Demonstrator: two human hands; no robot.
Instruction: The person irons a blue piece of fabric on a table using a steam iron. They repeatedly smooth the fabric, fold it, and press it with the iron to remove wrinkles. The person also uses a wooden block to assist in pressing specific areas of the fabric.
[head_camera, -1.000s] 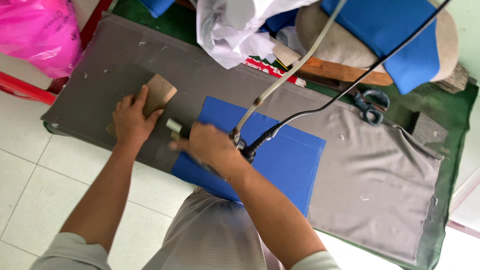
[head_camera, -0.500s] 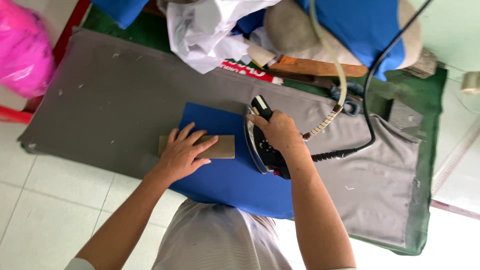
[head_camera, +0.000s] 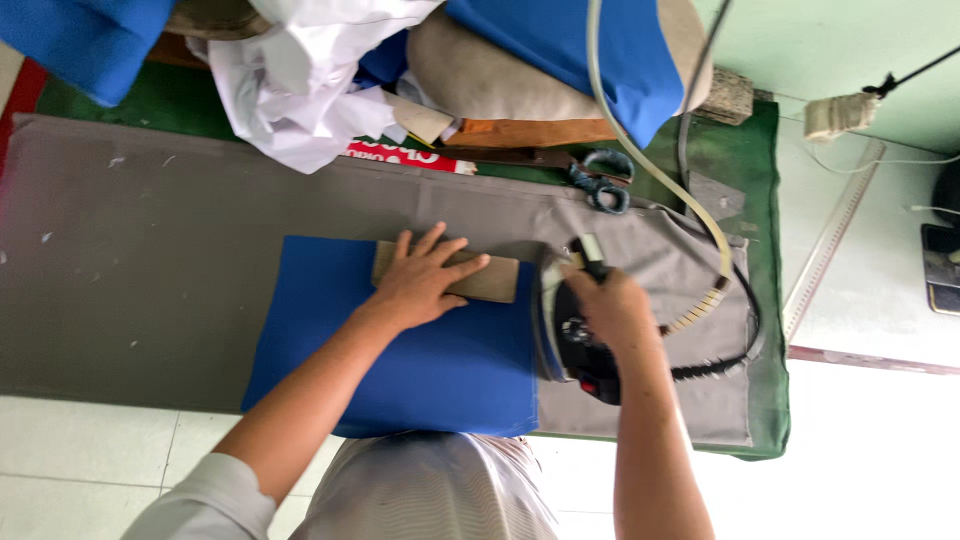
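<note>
Blue cloth (head_camera: 400, 370) lies flat on the grey tabletop (head_camera: 150, 250). Left hand (head_camera: 420, 285) presses open on a cardboard strip (head_camera: 495, 283). Right hand (head_camera: 610, 310) grips the iron (head_camera: 560, 335) at the cloth's edge.

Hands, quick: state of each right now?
Left hand: open, flat on the brown strip over the blue fabric.
Right hand: closed on the iron handle.

Bright daylight, overexposed floor, slight blur
</note>
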